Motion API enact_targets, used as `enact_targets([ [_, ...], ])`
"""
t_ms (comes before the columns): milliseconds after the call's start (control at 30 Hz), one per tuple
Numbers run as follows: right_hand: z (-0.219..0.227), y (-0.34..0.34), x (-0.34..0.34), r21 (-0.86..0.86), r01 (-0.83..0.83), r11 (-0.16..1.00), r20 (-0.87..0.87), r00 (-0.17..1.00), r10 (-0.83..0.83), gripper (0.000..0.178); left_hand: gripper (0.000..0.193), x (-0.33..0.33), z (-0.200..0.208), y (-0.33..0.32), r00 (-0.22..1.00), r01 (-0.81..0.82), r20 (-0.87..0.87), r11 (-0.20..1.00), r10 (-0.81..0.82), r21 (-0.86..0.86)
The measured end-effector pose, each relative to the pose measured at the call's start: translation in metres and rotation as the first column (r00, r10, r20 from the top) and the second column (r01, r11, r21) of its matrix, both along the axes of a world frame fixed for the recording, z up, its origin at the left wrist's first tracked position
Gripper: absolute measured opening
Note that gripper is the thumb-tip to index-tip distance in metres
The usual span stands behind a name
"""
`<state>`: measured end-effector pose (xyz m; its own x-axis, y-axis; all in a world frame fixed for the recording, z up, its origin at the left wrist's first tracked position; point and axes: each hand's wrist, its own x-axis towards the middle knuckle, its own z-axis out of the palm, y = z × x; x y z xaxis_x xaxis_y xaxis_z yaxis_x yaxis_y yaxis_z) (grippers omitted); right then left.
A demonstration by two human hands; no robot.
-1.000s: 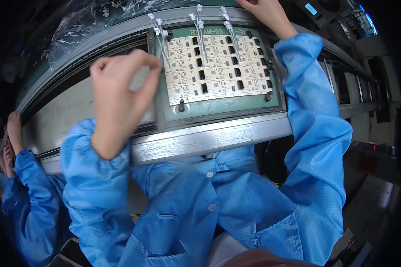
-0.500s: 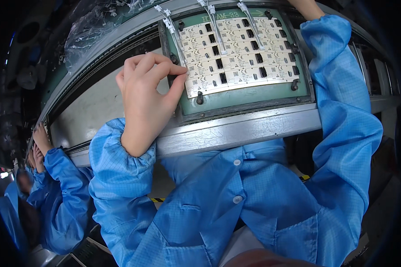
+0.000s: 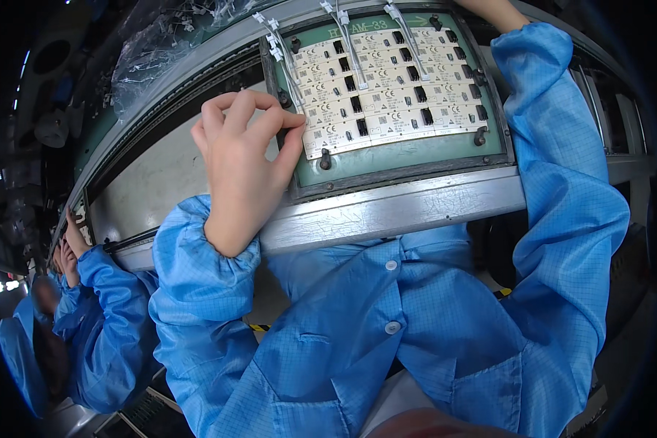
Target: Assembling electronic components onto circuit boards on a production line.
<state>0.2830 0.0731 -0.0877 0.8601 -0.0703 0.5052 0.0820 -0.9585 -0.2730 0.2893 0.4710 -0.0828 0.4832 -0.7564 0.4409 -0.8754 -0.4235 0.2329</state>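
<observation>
My left hand point(image 3: 244, 164) is at the left edge of a panel of white circuit boards point(image 3: 387, 95), with thumb and index finger pinched together. The lower end of a white wire lead point(image 3: 290, 77) runs down to those fingertips; its tip is hidden there. Two more white wire leads lie across the upper rows, one in the middle point(image 3: 353, 47) and one farther right point(image 3: 410, 44). Small black parts sit in rows on the boards. Beyond the panel's upper right, my right hand point(image 3: 493, 12) is cut off by the picture's edge, its fingers out of view.
The boards rest in a green fixture point(image 3: 387, 157) with black clips, on a rail line with a metal front edge point(image 3: 394, 208). A clear plastic bag point(image 3: 164, 55) with more white leads lies at the far left. A co-worker's hands point(image 3: 73, 241) and blue sleeves are at the left.
The view has shifted slightly. My left hand keeps its pinch at the panel's left edge. The co-worker's hands at the left have moved a little.
</observation>
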Motion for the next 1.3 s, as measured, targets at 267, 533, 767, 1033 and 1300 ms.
enact_targets([
  [267,-0.007,-0.003,0.004,-0.120,0.009,0.993,0.098,0.995,0.003,0.015,0.012,-0.008,0.003,-0.003,0.981,0.038,0.187,0.998,-0.047,0.053],
  [533,0.011,0.000,-0.009,-0.016,0.119,0.993,-0.011,0.993,-0.119,0.015,0.015,-0.012,0.009,-0.004,0.967,0.074,0.233,0.989,-0.102,0.129],
  [767,0.013,0.003,-0.007,0.044,0.096,0.994,0.020,0.995,-0.097,0.023,0.014,-0.008,0.028,-0.003,0.990,0.080,0.100,0.981,-0.099,0.179],
  [1033,-0.023,-0.002,0.007,0.113,-0.124,0.986,0.382,0.921,0.072,0.022,0.019,0.061,0.044,-0.103,0.981,0.194,0.023,0.981,-0.194,0.010],
  [1300,0.017,0.028,-0.007,-0.070,0.378,0.923,-0.044,0.923,-0.381,0.025,0.019,0.088,0.039,-0.212,0.951,0.211,0.226,0.977,-0.210,0.019],
])
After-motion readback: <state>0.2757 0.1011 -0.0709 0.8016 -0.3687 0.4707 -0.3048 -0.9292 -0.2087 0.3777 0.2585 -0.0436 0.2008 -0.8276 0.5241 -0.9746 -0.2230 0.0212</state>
